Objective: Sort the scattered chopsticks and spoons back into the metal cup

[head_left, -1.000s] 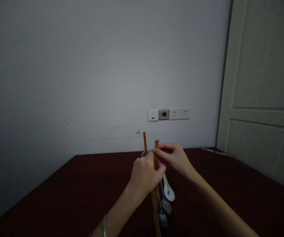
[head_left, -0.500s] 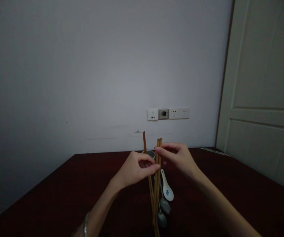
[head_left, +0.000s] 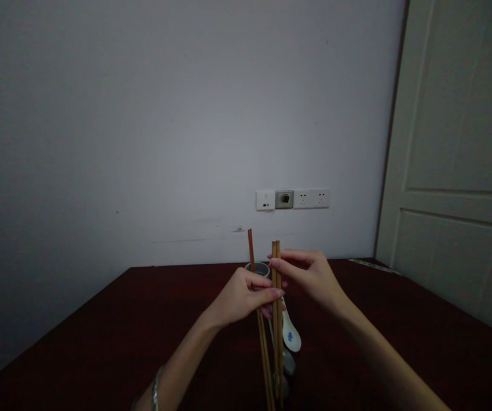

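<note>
A pair of light wooden chopsticks point(head_left: 277, 337) stands nearly upright between my hands. My left hand point(head_left: 244, 295) pinches the pair partway down, and my right hand point(head_left: 311, 277) pinches it close to the top. Behind my left hand is a round cup point(head_left: 264, 268), with reddish chopsticks point(head_left: 251, 246) rising from it. Another pair of wooden chopsticks point(head_left: 265, 357) lies on the table, just left of the held pair. To the right, a white spoon with a blue mark point(head_left: 291, 335) lies beside a metal spoon point(head_left: 287, 363). The held chopsticks partly cover another metal spoon.
The dark red table point(head_left: 143, 331) reaches back to a pale wall point(head_left: 186, 142) with sockets and a switch panel point(head_left: 293, 198). A pale panelled door point(head_left: 455, 171) stands at the right. A thin flat strip point(head_left: 372, 265) lies at the table's back right edge.
My left hand has shifted slightly right, and the lower ends of the held chopsticks have swung right, so the pair is straighter. They now cover more of the metal spoons.
</note>
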Demonstrator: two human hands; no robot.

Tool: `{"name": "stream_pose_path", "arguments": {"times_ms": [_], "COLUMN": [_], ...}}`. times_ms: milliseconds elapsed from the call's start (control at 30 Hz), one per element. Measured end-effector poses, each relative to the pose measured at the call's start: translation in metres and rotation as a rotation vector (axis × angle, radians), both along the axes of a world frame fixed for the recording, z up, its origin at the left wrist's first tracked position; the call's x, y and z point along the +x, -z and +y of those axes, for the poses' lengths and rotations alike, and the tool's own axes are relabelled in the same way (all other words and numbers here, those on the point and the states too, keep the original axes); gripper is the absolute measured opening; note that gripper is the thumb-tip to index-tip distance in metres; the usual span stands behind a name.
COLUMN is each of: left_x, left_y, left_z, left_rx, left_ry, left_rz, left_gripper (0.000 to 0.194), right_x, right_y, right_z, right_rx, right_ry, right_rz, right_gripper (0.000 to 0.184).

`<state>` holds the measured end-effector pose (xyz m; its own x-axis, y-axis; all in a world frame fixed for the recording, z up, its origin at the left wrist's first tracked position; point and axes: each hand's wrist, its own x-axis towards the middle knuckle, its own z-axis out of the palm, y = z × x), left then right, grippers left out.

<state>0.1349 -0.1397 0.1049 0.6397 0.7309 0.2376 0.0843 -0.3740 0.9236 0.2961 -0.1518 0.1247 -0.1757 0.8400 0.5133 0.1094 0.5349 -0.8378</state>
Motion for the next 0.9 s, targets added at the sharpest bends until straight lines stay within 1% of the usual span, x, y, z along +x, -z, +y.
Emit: {"name": "stream_pose_path", "arguments": {"times_ms": [300,500,900], "left_x": [-0.0007,-0.0006,-0.0005], "left_y": [-0.0012,-0.0002,0.0012], "left_z": [-0.0003,0.0008,0.0017], "left_rx": [0.012,0.008,0.007], "left_ry": [-0.017,0.010,0.007], "left_rz": [0.024,0.004,0.001], "left_gripper": [0.034,0.034,0.033], "right_x": [-0.0001,0.0003,0.0004], "right_y": [0.0004,0.0010,-0.0006], "right_z": [0.0012,0.0016,0.0006], "right_rx": [0.018,0.019,0.038], "right_ry": [-0.007,-0.022,-0.041], "right_rz": [-0.008,0.002,-0.010], "right_gripper": [0.027,0.024,0.023]}}
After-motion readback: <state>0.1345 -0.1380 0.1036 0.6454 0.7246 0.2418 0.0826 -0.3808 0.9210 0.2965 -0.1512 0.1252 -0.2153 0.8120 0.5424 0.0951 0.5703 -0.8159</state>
